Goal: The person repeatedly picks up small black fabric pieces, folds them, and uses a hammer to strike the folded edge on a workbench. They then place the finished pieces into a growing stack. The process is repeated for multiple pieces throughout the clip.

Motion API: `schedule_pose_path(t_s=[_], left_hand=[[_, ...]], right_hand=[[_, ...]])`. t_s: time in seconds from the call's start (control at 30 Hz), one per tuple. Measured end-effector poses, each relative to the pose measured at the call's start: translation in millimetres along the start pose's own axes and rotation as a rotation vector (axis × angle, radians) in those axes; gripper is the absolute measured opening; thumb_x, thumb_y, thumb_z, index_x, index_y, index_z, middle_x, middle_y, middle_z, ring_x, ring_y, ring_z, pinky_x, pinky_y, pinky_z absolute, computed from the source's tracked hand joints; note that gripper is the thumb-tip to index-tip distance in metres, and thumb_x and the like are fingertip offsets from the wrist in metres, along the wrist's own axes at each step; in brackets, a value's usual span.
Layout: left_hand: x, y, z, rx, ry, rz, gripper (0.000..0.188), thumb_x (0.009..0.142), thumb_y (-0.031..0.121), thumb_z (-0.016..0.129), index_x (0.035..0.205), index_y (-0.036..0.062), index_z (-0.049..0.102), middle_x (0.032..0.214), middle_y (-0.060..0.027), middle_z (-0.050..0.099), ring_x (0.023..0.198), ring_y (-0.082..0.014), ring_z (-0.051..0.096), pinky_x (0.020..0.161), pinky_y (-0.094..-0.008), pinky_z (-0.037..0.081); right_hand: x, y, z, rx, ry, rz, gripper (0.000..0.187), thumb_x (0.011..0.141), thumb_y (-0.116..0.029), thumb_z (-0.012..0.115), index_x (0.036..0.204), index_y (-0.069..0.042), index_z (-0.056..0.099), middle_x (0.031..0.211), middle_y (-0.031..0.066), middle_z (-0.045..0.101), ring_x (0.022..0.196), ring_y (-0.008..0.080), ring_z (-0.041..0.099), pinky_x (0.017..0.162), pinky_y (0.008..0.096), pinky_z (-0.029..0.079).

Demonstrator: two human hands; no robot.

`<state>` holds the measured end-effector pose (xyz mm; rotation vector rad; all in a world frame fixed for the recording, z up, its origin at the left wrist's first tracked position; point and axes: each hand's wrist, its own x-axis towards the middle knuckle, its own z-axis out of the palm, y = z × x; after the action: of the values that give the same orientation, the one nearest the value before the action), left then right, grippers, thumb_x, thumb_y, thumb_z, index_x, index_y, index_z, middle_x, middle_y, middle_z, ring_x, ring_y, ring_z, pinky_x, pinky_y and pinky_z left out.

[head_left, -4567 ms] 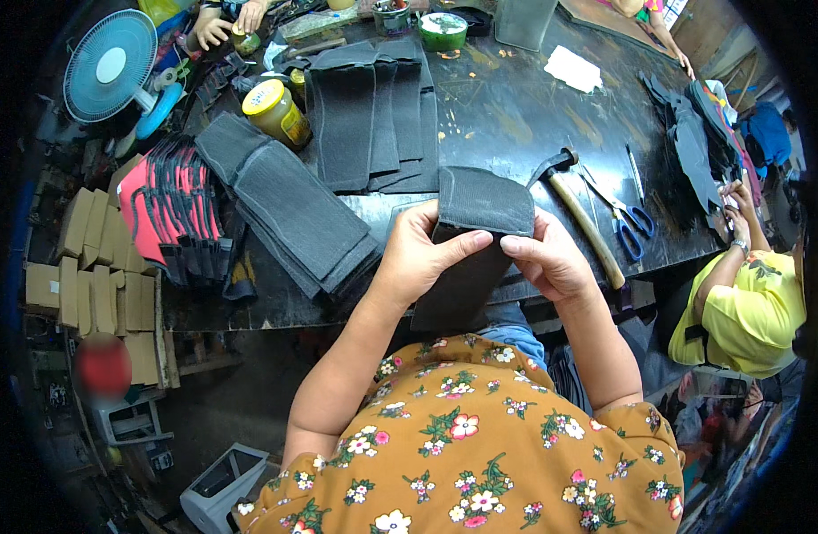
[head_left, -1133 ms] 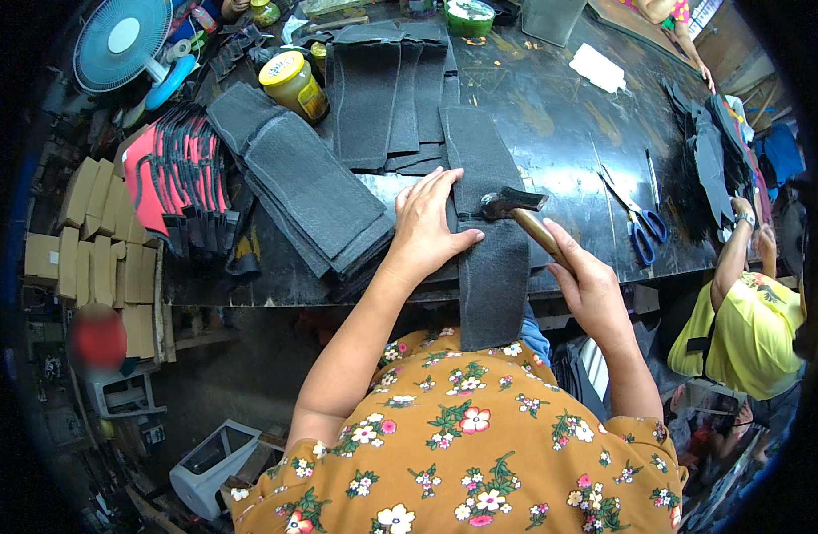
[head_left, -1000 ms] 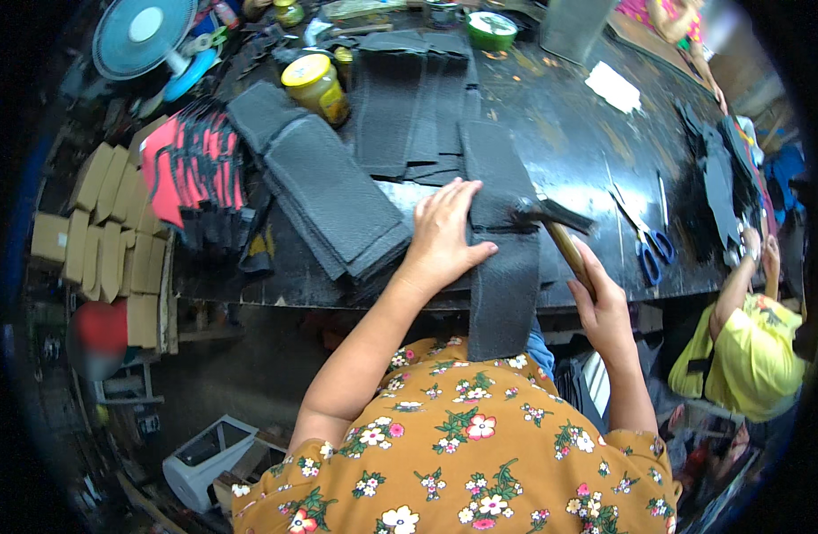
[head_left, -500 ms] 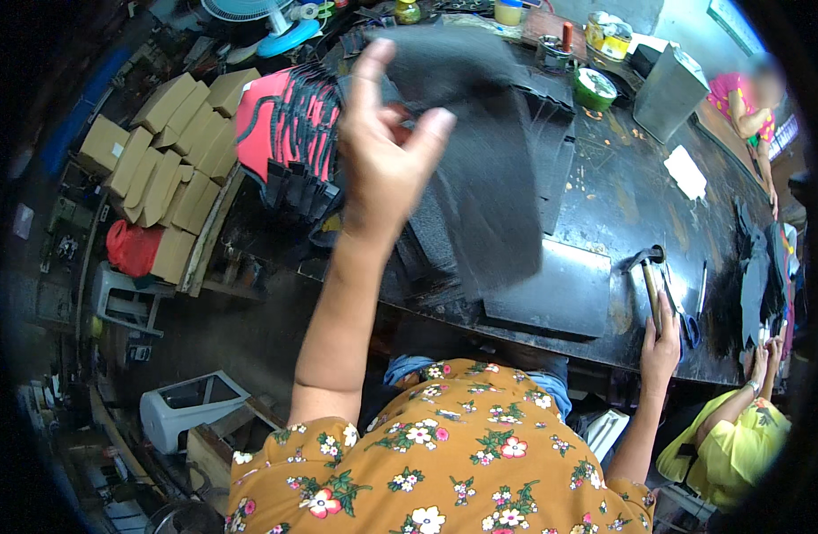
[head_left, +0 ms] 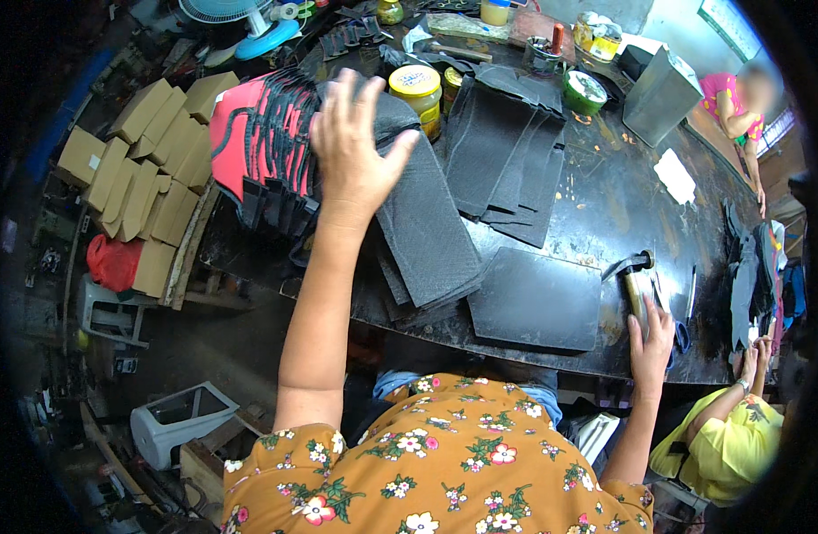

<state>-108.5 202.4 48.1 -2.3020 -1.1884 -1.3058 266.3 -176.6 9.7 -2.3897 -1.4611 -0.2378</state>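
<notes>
My left hand (head_left: 351,151) is open with its fingers spread, at the top end of a stack of long black textured sheets (head_left: 431,236). Whether its fingertips touch the sheets, I cannot tell. Left of this hand stands a row of red pieces with black edging (head_left: 257,133). Farther right lies a second pile of black sheets (head_left: 493,151), partly overlapping. My right hand (head_left: 651,351) rests near the table's front edge, thumb and fingers closed about the handle end of a hammer (head_left: 634,280). Blue-handled scissors (head_left: 681,336) lie beside that hand.
A flat dark slab (head_left: 538,298) lies at the table's front. Behind the sheets stand a yellow-lidded jar (head_left: 416,93), a green tub (head_left: 585,92) and a metal can (head_left: 662,96). Cardboard boxes (head_left: 133,169) are stacked left. Two other people sit at the right, one in yellow (head_left: 738,440).
A blurred black sheet beside my left hand has come down, uncovering the jars and the right-hand pile. My left hand has moved slightly left and lower, its fingers spread. My right hand stays at the hammer.
</notes>
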Motion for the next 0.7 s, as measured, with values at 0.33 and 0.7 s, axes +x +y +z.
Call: schedule_pose_path(t_s=[0.33,0.7], left_hand=[[-42,1,40,-0.053,-0.273,-0.051,0.071,0.091,0.053,0.076,0.146,0.0087,0.063,0.147,-0.0170,0.064,0.142,-0.0386,0.055,0.120,-0.0560,0.036],[-33,6,24,-0.157,-0.222,-0.075,0.098,0.086,0.045,0.084,0.165,0.0108,0.039,0.164,-0.0187,0.047,0.150,-0.0367,0.046,0.122,-0.0602,0.031]], right_hand=[[207,-165,99,0.858,-0.256,-0.141,0.069,0.095,-0.044,0.082,0.142,0.002,0.063,0.119,0.0196,0.076,0.111,0.0275,0.074,0.098,0.0388,0.057],[226,-118,92,1.703,-0.161,0.060,0.036,0.105,-0.013,0.071,0.137,-0.004,0.057,0.103,0.0039,0.075,0.092,0.0085,0.068,0.085,0.0262,0.054]])
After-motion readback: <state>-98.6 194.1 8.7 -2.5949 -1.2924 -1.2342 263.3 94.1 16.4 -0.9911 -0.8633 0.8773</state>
